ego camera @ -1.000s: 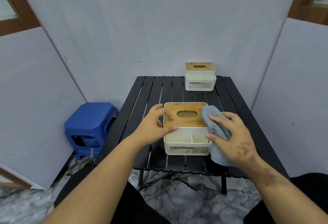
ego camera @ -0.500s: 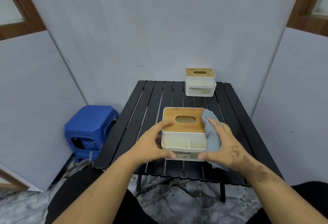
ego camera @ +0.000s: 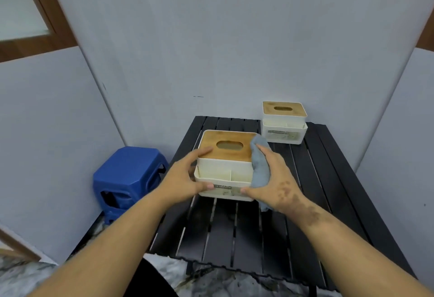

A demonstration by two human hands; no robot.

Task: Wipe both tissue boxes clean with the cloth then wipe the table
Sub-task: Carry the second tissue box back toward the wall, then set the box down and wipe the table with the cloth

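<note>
Now right hand (ego camera: 279,184) presses soft, perhaps microfibre, cloth (ego camera: 259,167) against wood-lidded box (ego camera: 226,167).

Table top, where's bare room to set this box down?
Free: the table's near slats in front of the near box, and the left slats beside the far box. Crowded: between the boxes, where the right hand presses the cloth.

We saw soft, even, fairly dim indoor light, cool and grey on the walls (ego camera: 223,38), with no hard shadows; only faint shade lay under the near box (ego camera: 225,172) on the table (ego camera: 328,179). We found no glare. The frame was slightly soft throughout, with smeared detail on the floor (ego camera: 211,280) and window (ego camera: 21,7). Wide-angle distortion bent the wall seams and leaned the edges outward.
</note>
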